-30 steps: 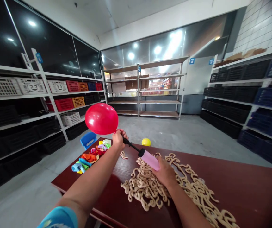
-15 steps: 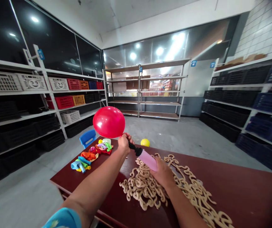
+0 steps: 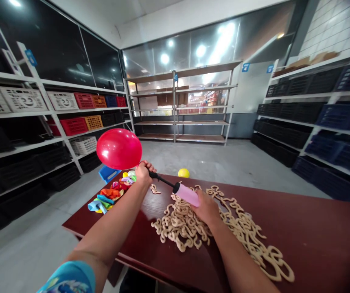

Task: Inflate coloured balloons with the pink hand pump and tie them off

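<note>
While the wearer's left hand (image 3: 144,174) is clamping around the black handle end of a hand pump (image 3: 187,195), the right hand (image 3: 208,208) is wrapping around the lower end of its pink barrel. The pump is slanting above a dark red-brown table (image 3: 312,219), and a thin black rod is showing between handle and barrel, so the pump is standing drawn out. A rounded, shiny red balloon (image 3: 119,149) is sitting up and to the left of the left hand, its neck reaching the fist; the fingers are hiding how it is joined to the pump. Below the balloon, limp balloons (image 3: 110,193) in blue, green, orange, red, purple and white are lying bunched along the table's left side. Beneath and around the right hand, a spread of curly beige pieces (image 3: 181,228) is covering the middle of the table, a few more lying apart near the left hand. Just past the far edge, a yellow ball-like object (image 3: 183,173) is showing, while a blue chair (image 3: 108,174) is standing at the far left corner. Behind, shelves (image 3: 199,137) are lining the room, those at left holding colored crates (image 3: 74,126).
</note>
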Demonstrator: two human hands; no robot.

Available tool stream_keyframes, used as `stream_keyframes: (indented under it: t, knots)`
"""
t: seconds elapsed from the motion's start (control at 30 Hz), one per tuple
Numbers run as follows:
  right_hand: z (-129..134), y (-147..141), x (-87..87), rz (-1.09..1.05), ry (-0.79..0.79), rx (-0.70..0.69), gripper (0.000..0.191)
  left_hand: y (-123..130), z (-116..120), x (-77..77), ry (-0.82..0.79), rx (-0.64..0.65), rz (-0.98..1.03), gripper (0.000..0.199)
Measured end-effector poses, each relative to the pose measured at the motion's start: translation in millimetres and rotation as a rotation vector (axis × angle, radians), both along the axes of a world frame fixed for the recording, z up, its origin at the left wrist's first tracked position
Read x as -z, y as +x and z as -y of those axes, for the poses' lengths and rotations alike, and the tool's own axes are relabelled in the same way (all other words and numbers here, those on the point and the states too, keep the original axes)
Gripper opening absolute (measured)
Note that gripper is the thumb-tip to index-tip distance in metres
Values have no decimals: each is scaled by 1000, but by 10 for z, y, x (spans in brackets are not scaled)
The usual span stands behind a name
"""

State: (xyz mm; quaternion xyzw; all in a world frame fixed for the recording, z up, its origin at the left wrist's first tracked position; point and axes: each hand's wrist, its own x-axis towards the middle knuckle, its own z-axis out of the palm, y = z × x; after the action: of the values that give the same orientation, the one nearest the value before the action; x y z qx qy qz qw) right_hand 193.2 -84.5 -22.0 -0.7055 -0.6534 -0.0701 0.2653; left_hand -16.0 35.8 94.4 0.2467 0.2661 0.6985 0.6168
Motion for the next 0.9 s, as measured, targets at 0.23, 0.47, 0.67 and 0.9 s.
stream_keyframes:
  t: [0.23, 0.47, 0.67, 0.9]
  knots:
    - [69, -55, -89, 29, -109, 22, 35, 466, 204, 443, -33, 75, 16, 10]
    - [219, -191, -355, 111, 16, -102, 76, 636, 305, 525, -123, 104, 95, 10]
    - [289, -236, -448, 161, 29, -254, 53, 845, 471, 593, -184, 209, 132, 13]
    - [274, -154, -410, 140, -37, -169, 41, 712, 187, 783, -274, 78, -62, 9]
